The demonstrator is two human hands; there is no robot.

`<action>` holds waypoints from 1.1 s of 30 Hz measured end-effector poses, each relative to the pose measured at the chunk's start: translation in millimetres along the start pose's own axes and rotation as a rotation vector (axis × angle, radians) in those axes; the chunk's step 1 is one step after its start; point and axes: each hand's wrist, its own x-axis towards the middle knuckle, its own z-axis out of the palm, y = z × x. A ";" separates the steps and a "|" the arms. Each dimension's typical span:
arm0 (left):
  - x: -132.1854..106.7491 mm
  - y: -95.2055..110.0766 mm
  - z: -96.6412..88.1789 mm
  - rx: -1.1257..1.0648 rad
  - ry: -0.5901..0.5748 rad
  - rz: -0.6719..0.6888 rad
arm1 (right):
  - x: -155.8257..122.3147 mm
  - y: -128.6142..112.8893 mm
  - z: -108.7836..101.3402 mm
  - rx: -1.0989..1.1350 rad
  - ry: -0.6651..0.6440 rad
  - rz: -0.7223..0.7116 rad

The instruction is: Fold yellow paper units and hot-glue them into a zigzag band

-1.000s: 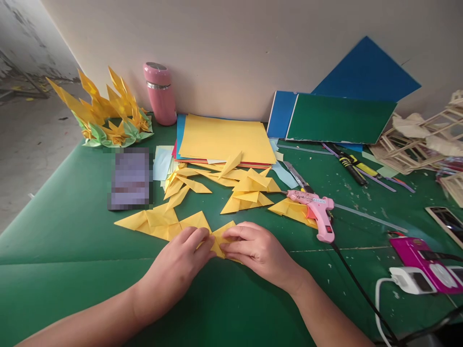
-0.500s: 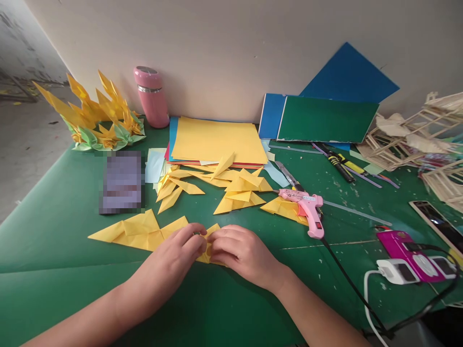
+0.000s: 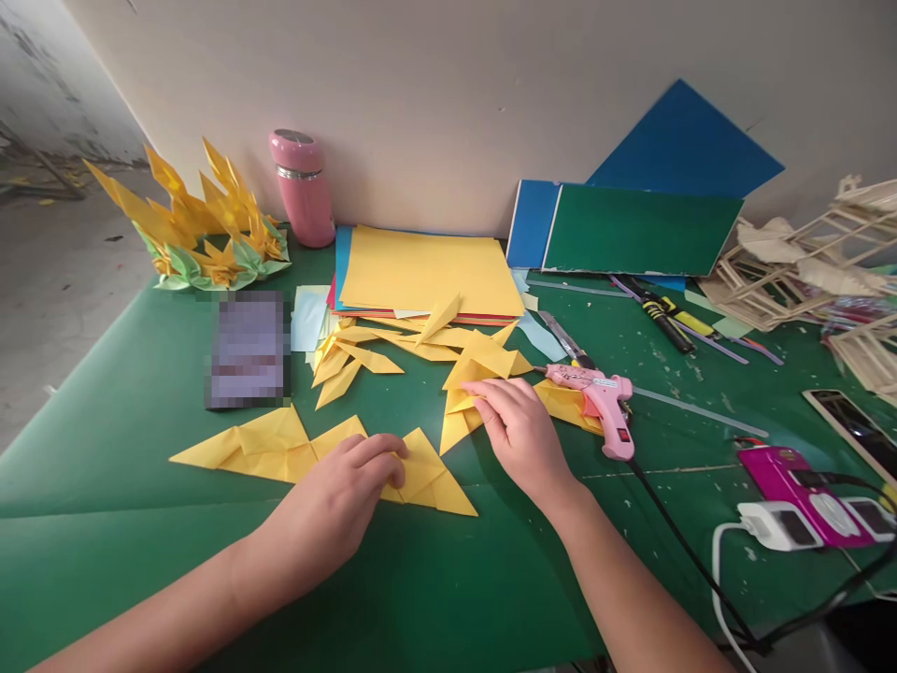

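Note:
A strip of joined, folded yellow paper pieces (image 3: pixel 270 447) lies flat on the green table (image 3: pixel 448 598). My left hand (image 3: pixel 340 500) rests on the strip's middle, fingers curled and closed on it; the fingertips and the paper under them are partly hidden. Farther right, my right hand (image 3: pixel 527 435) pinches a folded yellow paper piece (image 3: pixel 457 430), which is tilted at the edge of the loose pieces. Behind the hands lie more folded yellow paper points (image 3: pixel 364 357) in a heap. A pink hot glue gun (image 3: pixel 608 407) lies just right of my right hand.
Coloured paper sheets (image 3: pixel 434 266) are stacked against the wall, beside a pink flask (image 3: pixel 308 196) and a yellow-green paper crown (image 3: pixel 210 248). A blurred-out dark rectangle (image 3: pixel 249 350) lies left. Rightward are a utility knife (image 3: pixel 561 336), a magenta power strip (image 3: pixel 799 495), cables and a phone (image 3: pixel 855 430).
My right hand has left the strip, moved up and right, and taken hold of a folded piece, which has turned. My left hand stays on the strip. The view has shifted slightly.

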 end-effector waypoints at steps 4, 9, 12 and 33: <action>0.6 0.6 1.6 0.014 0.036 -0.050 | -2.0 -6.8 -1.0 0.079 -0.048 -0.009; 0.9 -2.6 -0.2 0.120 -0.013 -0.123 | -2.8 -11.3 -4.1 0.107 -0.011 -0.054; -0.1 -1.4 -0.4 0.136 -0.037 -0.123 | -2.2 -15.7 -8.1 0.106 0.132 -0.090; -3.6 0.8 6.9 0.348 0.025 0.160 | -7.9 -22.5 -18.4 0.288 -0.266 0.104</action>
